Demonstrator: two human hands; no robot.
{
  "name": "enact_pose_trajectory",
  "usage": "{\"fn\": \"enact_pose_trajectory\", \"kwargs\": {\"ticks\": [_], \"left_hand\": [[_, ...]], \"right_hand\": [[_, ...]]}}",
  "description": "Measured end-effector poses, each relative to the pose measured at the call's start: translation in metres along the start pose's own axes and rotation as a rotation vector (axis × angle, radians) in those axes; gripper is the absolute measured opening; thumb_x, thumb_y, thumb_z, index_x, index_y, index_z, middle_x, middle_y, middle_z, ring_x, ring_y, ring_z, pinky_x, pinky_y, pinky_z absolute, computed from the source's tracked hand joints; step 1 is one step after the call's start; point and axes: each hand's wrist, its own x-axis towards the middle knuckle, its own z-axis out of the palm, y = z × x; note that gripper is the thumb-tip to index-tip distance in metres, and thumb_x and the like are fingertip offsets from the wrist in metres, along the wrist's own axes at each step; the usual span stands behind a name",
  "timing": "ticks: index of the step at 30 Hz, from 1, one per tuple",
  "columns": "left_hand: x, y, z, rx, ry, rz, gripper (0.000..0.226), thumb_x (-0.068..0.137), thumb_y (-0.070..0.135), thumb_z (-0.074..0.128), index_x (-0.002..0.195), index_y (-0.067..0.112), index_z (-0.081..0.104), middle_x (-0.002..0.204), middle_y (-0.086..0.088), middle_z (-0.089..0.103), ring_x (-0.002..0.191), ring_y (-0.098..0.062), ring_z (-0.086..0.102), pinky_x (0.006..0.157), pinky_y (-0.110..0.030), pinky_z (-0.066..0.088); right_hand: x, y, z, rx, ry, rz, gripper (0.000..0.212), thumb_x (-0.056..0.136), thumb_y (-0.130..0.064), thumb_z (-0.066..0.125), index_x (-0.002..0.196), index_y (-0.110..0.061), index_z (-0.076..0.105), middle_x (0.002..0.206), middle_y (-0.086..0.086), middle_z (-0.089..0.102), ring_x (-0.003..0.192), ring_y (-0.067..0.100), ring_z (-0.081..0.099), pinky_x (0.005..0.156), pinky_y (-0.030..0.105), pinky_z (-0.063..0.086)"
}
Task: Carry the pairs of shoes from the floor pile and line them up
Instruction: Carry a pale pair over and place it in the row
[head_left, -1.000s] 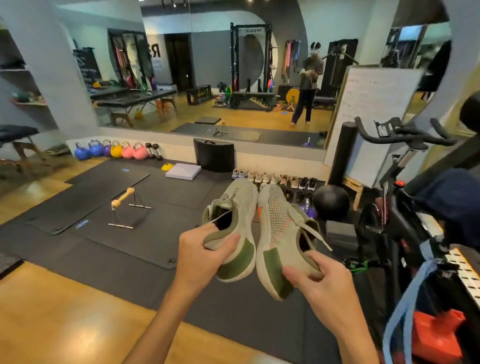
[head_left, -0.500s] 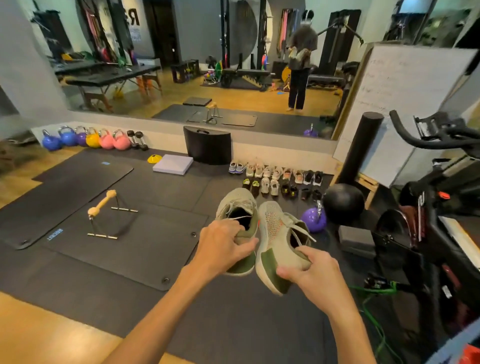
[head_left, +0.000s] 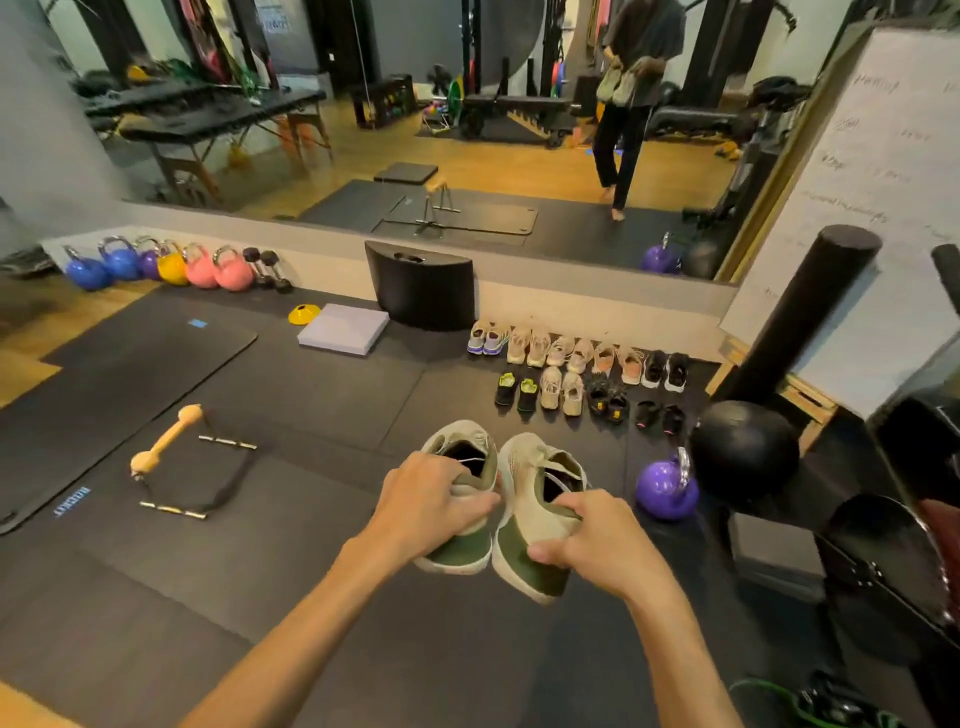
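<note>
Shoes, one per hand, lower centre of frame, held above the dark mat (head_left: 311, 519). Left hand (head_left: 431, 504) gripping the left shoe (head_left: 462, 467) over its collar; right hand (head_left: 592, 540) pinching the heel of the right shoe (head_left: 535, 483). Two rows of shoes (head_left: 576, 374) lined up on the floor at centre right, below the mirror (head_left: 519, 130). Purple kettlebell (head_left: 667, 488) just right of the held pair.
</note>
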Motion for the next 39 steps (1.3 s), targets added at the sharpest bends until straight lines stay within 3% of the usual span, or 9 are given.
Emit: {"fn": "enact_pose_trajectory", "kwargs": {"ticks": [3,9,14,17,20,22,30,33,39], "left_hand": [[0.053,-0.025,0.002,-0.060,-0.005,-0.058,0.053,0.070,0.057,0.065,0.046,0.020,0.038,0.042,0.006,0.037,0.046,-0.008,0.039,0.047,-0.026,0.027],[0.159,-0.112,0.032,-0.175,-0.087,-0.127,0.053,0.071,0.057,0.069,0.042,0.024,0.039,0.041,0.009,0.043,0.046,-0.007,0.043,0.048,-0.023,0.029],[0.270,-0.191,0.036,-0.304,-0.184,-0.191,0.036,0.067,0.055,0.072,0.044,0.034,0.053,0.042,0.014,0.046,0.045,-0.002,0.046,0.048,-0.021,0.034],[0.338,-0.234,0.026,-0.408,-0.337,-0.183,0.022,0.059,0.047,0.079,0.063,0.031,0.065,0.064,0.013,0.062,0.059,-0.001,0.059,0.053,-0.017,0.045],[0.406,-0.271,0.025,-0.466,-0.398,-0.168,0.030,0.068,0.027,0.079,0.096,0.020,0.072,0.083,0.005,0.068,0.066,-0.006,0.065,0.056,-0.020,0.053],[0.448,-0.291,0.032,-0.505,-0.437,-0.154,0.023,0.074,0.014,0.076,0.095,0.020,0.069,0.078,0.008,0.065,0.057,-0.010,0.066,0.053,-0.024,0.055],[0.642,-0.362,0.142,-0.308,-0.699,-0.089,0.017,0.080,0.013,0.071,0.077,0.007,0.056,0.076,-0.007,0.052,0.060,-0.011,0.055,0.057,-0.031,0.057],[0.721,-0.385,0.194,-0.213,-0.716,-0.065,0.029,0.079,0.010,0.070,0.067,0.019,0.046,0.067,0.002,0.046,0.062,-0.014,0.049,0.051,-0.008,0.035],[0.855,-0.437,0.303,-0.117,-0.732,-0.093,0.012,0.081,0.009,0.063,0.087,0.018,0.056,0.094,0.002,0.057,0.088,-0.018,0.055,0.068,-0.024,0.039]], "right_hand": [[0.069,-0.016,-0.019,-0.049,-0.104,-0.001,0.021,0.076,-0.020,0.075,0.096,-0.019,0.069,0.088,-0.004,0.069,0.082,0.011,0.063,0.055,0.014,0.044],[0.219,-0.050,-0.017,-0.167,-0.217,0.023,0.043,0.081,-0.021,0.069,0.123,-0.019,0.062,0.110,0.001,0.061,0.087,0.014,0.058,0.068,0.024,0.046],[0.359,-0.094,-0.020,-0.344,-0.276,0.012,0.038,0.082,-0.018,0.065,0.121,-0.014,0.064,0.124,0.004,0.062,0.096,0.015,0.056,0.070,0.022,0.041],[0.437,-0.121,-0.030,-0.361,-0.287,0.045,0.044,0.081,-0.011,0.066,0.124,-0.011,0.062,0.113,0.007,0.066,0.087,0.012,0.055,0.060,0.018,0.044],[0.508,-0.138,-0.039,-0.388,-0.275,0.028,0.043,0.083,-0.010,0.068,0.125,-0.005,0.060,0.116,0.015,0.065,0.095,0.021,0.059,0.070,0.027,0.041],[0.552,-0.142,-0.040,-0.397,-0.235,0.003,0.034,0.084,-0.009,0.067,0.115,0.003,0.063,0.114,0.018,0.066,0.104,0.030,0.060,0.074,0.035,0.042],[0.758,-0.086,-0.032,-0.303,-0.235,-0.002,0.010,0.082,-0.008,0.064,0.091,-0.004,0.063,0.086,0.006,0.057,0.081,0.017,0.052,0.061,0.025,0.035],[0.853,-0.060,-0.029,-0.305,-0.262,0.073,0.021,0.086,-0.006,0.059,0.105,0.000,0.065,0.102,0.015,0.065,0.092,0.030,0.063,0.071,0.034,0.045],[1.033,-0.007,-0.033,-0.302,-0.344,0.101,0.024,0.088,-0.004,0.057,0.110,0.001,0.064,0.113,0.015,0.062,0.106,0.032,0.060,0.086,0.032,0.047]]}}
